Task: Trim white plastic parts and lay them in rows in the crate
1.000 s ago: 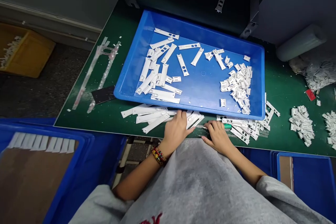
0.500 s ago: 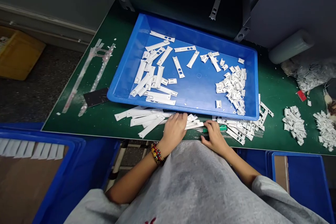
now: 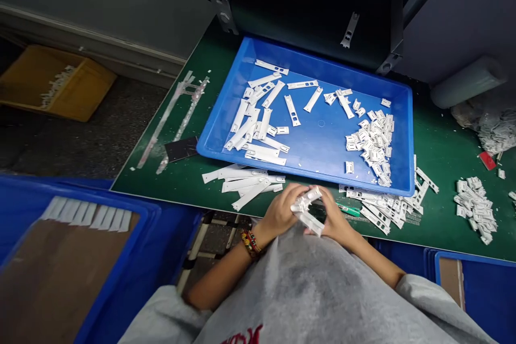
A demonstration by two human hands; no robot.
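Observation:
Between my hands, close to my shirt, are a few white plastic strips (image 3: 311, 222), spread at angles to one another. My left hand (image 3: 281, 210) is closed on their left ends. My right hand (image 3: 334, 219) curls around their right ends, its thumb and fingers pinching them. How many strips there are I cannot tell, as fingers cover parts of them. To the left of my left hand, a fan of longer white strips (image 3: 250, 188) lies on the table. Right beside my right hand is a green-handled tool (image 3: 349, 209), partly hidden.
A blue tray (image 3: 306, 174) holds white strips and a heap of small white pieces (image 3: 374, 140). Slotted white strips (image 3: 379, 217) lie before its right corner. More small pieces (image 3: 475, 207) are heaped on the green table (image 3: 435, 226). A dark conveyor belt (image 3: 298, 21) comes down behind the tray.
Both hands have lifted from the table edge toward my body, bringing white strips up from the pile. The right hand now grips the strips too. The view has shifted slightly.

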